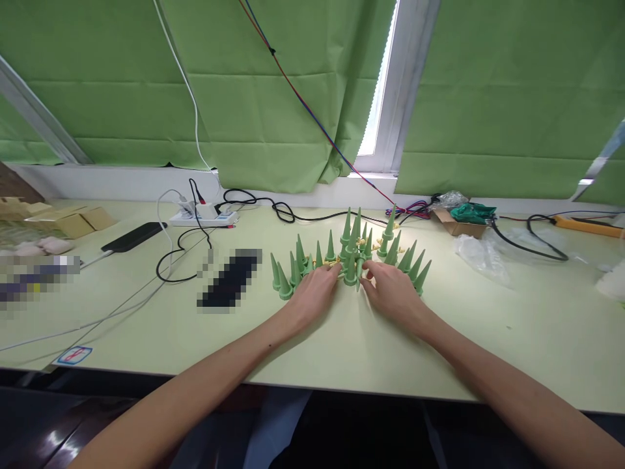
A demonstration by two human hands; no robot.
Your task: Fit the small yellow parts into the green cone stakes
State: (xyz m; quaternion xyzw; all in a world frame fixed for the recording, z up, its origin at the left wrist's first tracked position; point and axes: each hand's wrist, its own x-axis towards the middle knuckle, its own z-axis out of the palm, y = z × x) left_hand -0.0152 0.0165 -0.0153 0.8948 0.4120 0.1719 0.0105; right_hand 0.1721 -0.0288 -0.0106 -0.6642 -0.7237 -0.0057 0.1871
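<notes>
Many pale green cones [284, 285] with round bases stand upright in a cluster on the table, with small yellowish pieces [377, 245] among them. At the cluster's front, my right hand [393, 290] pinches a green cone [359, 270] whose tip points down. My left hand [315, 293] is closed at the left-middle of the cluster, just beside the standing cones. Its fingertips point away from me, and what they hold is hidden.
Left of the cones are a dark blurred-out object [229, 280], a power strip [202, 217] with cables and a black slab-like device [134, 238]. A small cardboard box [456, 223] and clear plastic bag [481, 257] lie to the right. Green curtains [273, 98] hang behind.
</notes>
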